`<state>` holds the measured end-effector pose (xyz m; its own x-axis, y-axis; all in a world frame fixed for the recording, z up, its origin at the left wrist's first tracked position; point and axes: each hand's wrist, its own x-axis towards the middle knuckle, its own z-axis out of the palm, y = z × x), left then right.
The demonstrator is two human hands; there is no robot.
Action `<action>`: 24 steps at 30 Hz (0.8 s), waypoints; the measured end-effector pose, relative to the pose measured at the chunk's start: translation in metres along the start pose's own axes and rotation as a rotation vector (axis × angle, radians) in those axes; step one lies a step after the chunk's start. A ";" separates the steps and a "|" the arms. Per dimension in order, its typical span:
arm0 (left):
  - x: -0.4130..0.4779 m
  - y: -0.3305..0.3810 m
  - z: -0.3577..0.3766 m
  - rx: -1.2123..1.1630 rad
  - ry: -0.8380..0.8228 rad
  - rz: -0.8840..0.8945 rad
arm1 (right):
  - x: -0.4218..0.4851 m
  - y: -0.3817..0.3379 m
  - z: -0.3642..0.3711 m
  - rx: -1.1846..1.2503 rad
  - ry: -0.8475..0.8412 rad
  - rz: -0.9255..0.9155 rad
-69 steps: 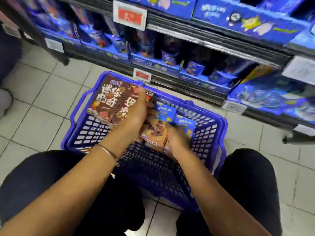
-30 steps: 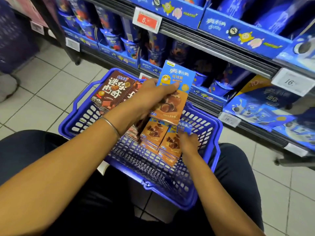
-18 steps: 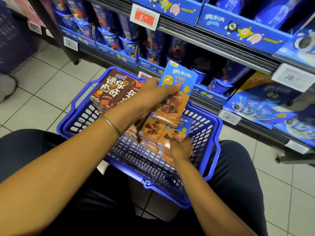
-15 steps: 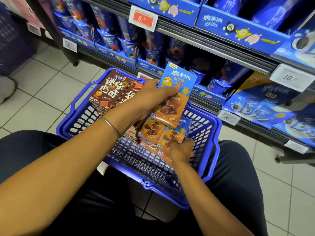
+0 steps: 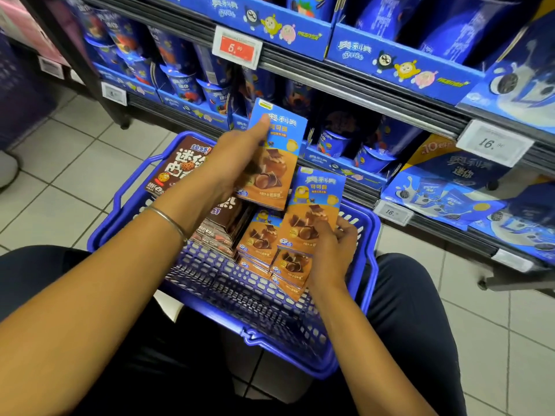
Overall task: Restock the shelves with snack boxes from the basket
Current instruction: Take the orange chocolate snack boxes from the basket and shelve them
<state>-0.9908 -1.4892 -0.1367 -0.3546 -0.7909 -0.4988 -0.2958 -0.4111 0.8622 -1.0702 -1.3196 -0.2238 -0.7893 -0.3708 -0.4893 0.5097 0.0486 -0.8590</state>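
Observation:
A blue plastic basket (image 5: 126,205) stands on the floor between my knees. My left hand (image 5: 231,157) grips a blue-and-orange snack box (image 5: 277,163) and holds it above the basket, near the low shelf. My right hand (image 5: 333,247) pinches the lower part of a second box of the same kind (image 5: 315,205), lifted partly out of a stack of matching boxes (image 5: 261,238). Dark brown cookie boxes (image 5: 183,163) lie at the basket's far left, partly hidden by my left arm.
Store shelves (image 5: 360,94) run across the top, filled with blue cups (image 5: 186,88) and blue display cartons (image 5: 399,61). Price tags (image 5: 237,48) hang on the shelf rails. Blue multipacks (image 5: 450,190) fill the low shelf at right. Pale tile floor (image 5: 69,175) lies at left.
My right hand has lifted a second blue-and-orange box up out of the stack. My left hand has moved its box slightly farther toward the shelf.

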 end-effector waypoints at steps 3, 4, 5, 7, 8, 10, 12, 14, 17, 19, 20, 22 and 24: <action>0.004 0.003 -0.007 0.021 0.078 0.008 | -0.004 -0.030 0.006 0.045 0.002 -0.105; 0.005 0.003 -0.008 0.028 0.090 0.019 | -0.004 -0.039 0.007 0.054 0.005 -0.114; 0.004 0.002 -0.007 0.035 0.090 0.029 | -0.004 -0.048 0.008 0.060 -0.003 -0.116; -0.001 0.000 -0.003 0.049 0.055 0.045 | -0.005 -0.061 0.012 0.073 -0.073 -0.108; -0.003 -0.002 0.000 0.059 0.027 0.046 | -0.006 -0.065 0.015 0.073 -0.130 -0.102; -0.011 -0.004 0.009 0.024 -0.047 0.054 | -0.010 -0.069 0.024 0.029 -0.219 -0.109; -0.019 -0.008 0.017 -0.044 -0.124 0.069 | -0.013 -0.067 0.033 -0.056 -0.264 -0.131; -0.024 -0.010 0.019 -0.097 -0.167 0.074 | -0.015 -0.063 0.038 -0.175 -0.292 -0.147; -0.027 -0.005 0.023 -0.147 -0.200 0.101 | -0.017 -0.062 0.042 -0.322 -0.335 -0.147; -0.028 -0.004 0.024 -0.173 -0.157 0.129 | -0.017 -0.063 0.044 -0.340 -0.391 -0.153; -0.029 -0.007 0.022 -0.171 -0.153 0.143 | -0.017 -0.063 0.044 -0.341 -0.403 -0.169; -0.032 -0.013 0.017 -0.157 -0.173 0.161 | -0.017 -0.063 0.044 -0.277 -0.392 -0.195; -0.033 -0.017 0.011 -0.158 -0.142 0.176 | -0.014 -0.056 0.043 -0.102 -0.328 -0.163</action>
<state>-0.9839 -1.4515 -0.1361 -0.5126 -0.7895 -0.3377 -0.0806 -0.3473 0.9343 -1.0730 -1.3574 -0.1621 -0.6973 -0.6577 -0.2849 0.3364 0.0507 -0.9403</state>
